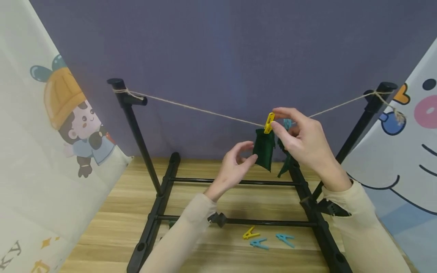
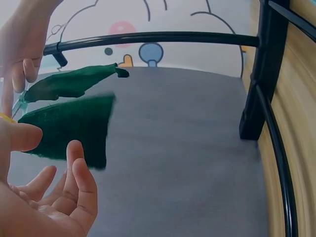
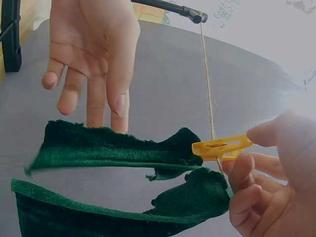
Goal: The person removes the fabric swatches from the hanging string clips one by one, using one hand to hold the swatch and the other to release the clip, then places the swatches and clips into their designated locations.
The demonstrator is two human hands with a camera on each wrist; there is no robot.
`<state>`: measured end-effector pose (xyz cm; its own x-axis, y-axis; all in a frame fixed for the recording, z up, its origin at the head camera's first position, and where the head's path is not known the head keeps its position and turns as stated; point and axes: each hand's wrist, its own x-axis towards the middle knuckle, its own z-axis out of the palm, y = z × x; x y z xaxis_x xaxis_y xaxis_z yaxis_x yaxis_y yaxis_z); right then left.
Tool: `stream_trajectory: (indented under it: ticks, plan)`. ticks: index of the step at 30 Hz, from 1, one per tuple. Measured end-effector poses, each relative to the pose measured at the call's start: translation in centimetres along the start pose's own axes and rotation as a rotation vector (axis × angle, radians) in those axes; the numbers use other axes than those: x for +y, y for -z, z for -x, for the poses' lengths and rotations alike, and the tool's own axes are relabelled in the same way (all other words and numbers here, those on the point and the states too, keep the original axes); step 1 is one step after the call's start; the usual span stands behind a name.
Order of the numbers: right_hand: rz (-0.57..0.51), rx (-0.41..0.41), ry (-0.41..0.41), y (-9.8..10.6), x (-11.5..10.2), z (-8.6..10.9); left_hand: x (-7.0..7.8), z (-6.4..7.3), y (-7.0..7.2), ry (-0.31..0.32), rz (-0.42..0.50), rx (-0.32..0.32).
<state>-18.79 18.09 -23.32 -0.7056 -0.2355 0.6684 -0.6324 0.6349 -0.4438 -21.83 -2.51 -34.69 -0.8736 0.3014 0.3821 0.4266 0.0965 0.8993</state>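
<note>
A small dark green cloth point(image 1: 264, 149) hangs from the twine line point(image 1: 191, 108), with a yellow clothespin point(image 1: 269, 123) clipped at its top edge. My right hand point(image 1: 307, 140) pinches the ends of that clothespin between thumb and finger, seen closely in the right wrist view. Beside the cloth's lower left side is my left hand point(image 1: 233, 167), fingers relaxed, fingertips right at the cloth's edge. A second green cloth point(image 1: 286, 165) hangs just to the right, under a blue clothespin point(image 1: 287, 123) partly hidden by my right hand.
The line runs between two black posts point(image 1: 140, 142) of a pipe frame standing on a wooden surface point(image 1: 112, 223). Near the front crossbar point(image 1: 269, 222) lie a yellow clothespin point(image 1: 250, 233) and two blue clothespins point(image 1: 259, 243). A grey-blue backdrop point(image 1: 205, 45) rises behind.
</note>
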Motion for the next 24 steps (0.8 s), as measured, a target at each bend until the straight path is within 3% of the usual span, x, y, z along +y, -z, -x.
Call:
stream_trajectory:
  ticks: [15, 24]
  plan:
    - [-0.041, -0.027, -0.058, 0.06, -0.1, 0.05, 0.33, -0.49, -0.87, -0.007, 0.092, 0.006]
    - [-0.035, -0.015, -0.059, -0.1, 0.28, -0.04, -0.03, -0.68, -0.69, -0.042, 0.044, 0.025]
